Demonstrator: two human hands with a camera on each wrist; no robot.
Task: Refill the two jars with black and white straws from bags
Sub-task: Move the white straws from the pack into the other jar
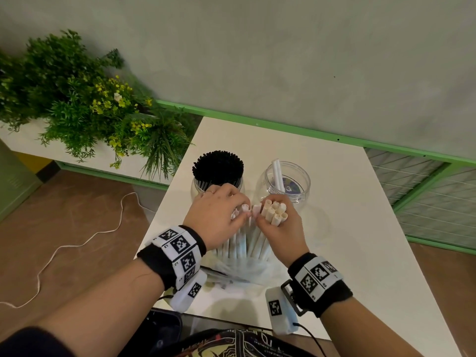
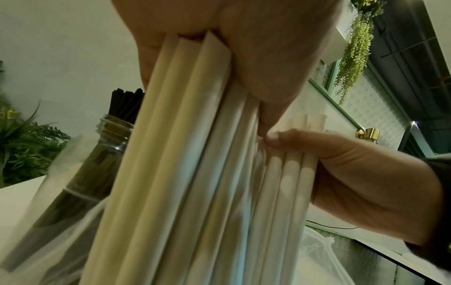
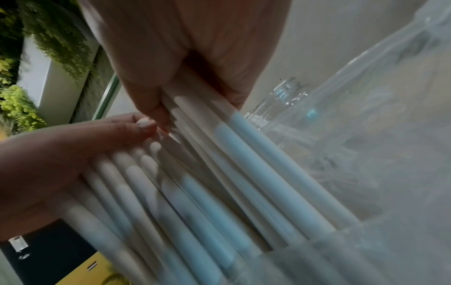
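Note:
Two clear jars stand at the back of the white table (image 1: 347,202). The left jar (image 1: 198,188) is packed with black straws (image 1: 218,166); the right jar (image 1: 283,185) holds one or two white straws (image 1: 277,173). In front of them, both hands hold upright white straws whose lower ends sit in a clear plastic bag (image 1: 239,269). My left hand (image 1: 219,215) grips one part of the white straws (image 2: 185,135). My right hand (image 1: 279,222) grips a separate bundle of white straws (image 1: 274,211), their open tops showing above its fingers. Thumb tips of both hands meet between the bundles (image 3: 146,123).
A planter with green foliage and yellow flowers (image 1: 85,99) stands left of the table. A green-framed ledge (image 1: 283,127) runs along the wall behind. A white cord (image 1: 77,243) trails on the brown floor at left. Wire mesh panels (image 1: 425,191) lie right of the table.

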